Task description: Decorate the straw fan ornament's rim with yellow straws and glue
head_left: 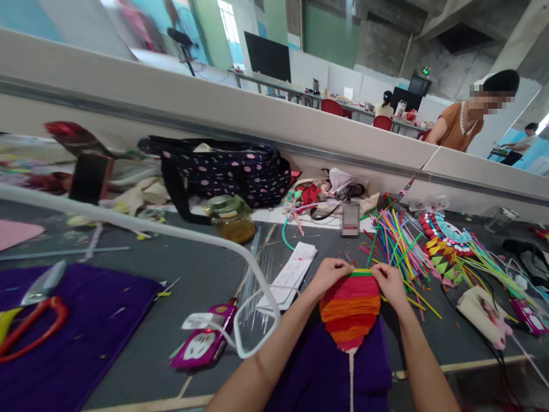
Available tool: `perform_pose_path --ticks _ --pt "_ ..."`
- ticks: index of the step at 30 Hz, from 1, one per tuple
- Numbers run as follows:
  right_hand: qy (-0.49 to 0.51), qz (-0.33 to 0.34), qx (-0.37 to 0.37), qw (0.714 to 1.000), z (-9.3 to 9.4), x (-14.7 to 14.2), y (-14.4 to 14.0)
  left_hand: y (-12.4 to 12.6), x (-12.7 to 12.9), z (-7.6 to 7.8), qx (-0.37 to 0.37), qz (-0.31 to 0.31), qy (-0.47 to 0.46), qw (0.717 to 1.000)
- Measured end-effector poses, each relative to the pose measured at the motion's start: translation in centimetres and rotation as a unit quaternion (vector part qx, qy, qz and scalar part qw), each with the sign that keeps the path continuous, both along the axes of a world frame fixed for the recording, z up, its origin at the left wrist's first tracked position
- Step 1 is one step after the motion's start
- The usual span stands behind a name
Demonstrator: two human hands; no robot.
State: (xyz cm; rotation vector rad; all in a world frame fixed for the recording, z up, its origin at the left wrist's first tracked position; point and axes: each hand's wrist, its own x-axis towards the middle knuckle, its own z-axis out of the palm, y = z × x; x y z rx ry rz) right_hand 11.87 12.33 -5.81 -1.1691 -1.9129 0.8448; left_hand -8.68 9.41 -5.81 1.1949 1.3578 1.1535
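My left hand (331, 277) pinches the left end of a thin green and yellow strip (362, 272), and my right hand (389, 281) pinches its right end. The strip lies across the top of a rounded, tapering piece (350, 309) covered in pink, orange and red bands. A pale cord (351, 377) runs down from its narrow lower end. Underneath is dark purple cloth (317, 372), hanging towards me. Just beyond my right hand lies a loose heap of thin coloured strips (401, 240), in pink, yellow, green, blue and purple.
At left, orange-handled scissors (43, 309) rest on another purple cloth (107, 337). A white bent tube (206, 232) crosses above a purple packet (206, 337). Behind are a lidded jar (231, 220), a dotted bag (227, 171) and a low partition (300, 134). A person (458, 123) stands beyond it.
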Motion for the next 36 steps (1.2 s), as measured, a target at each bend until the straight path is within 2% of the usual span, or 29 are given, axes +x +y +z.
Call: perform_pose_path --ticks 6,12,18,22,26,30,33,36 --pt "0.012 0.003 -0.018 1.000 -0.3 -0.1 0.0 0.1 -0.1 -0.5 0.003 -0.004 0.013 1.000" --pt "-0.010 -0.020 0.000 1.000 0.4 0.2 0.0 0.5 -0.3 -2.2 0.009 0.009 0.044 0.999" --pt "-0.023 -0.103 0.058 0.993 1.8 0.6 -0.1 0.5 -0.6 -3.0 0.001 0.032 0.068 0.997" --pt "-0.047 -0.195 0.094 0.975 2.4 2.8 -1.2 0.0 -1.2 -2.9 -0.008 0.017 0.076 0.997" --pt "-0.080 -0.342 0.096 0.931 2.7 9.0 -3.2 0.1 -2.1 -2.9 -0.047 0.014 0.034 0.998" --pt "-0.119 -0.472 0.064 0.871 3.3 18.9 -5.3 -0.1 -2.2 -2.3 -0.069 0.021 0.008 0.997" --pt "-0.168 -0.553 -0.010 0.816 3.4 26.5 -5.9 -0.3 -1.9 -2.0 -0.078 0.031 -0.015 0.996" --pt "-0.210 -0.568 -0.130 0.785 2.3 31.6 -5.7 -0.3 -1.7 -2.0 -0.084 0.040 -0.031 0.995"
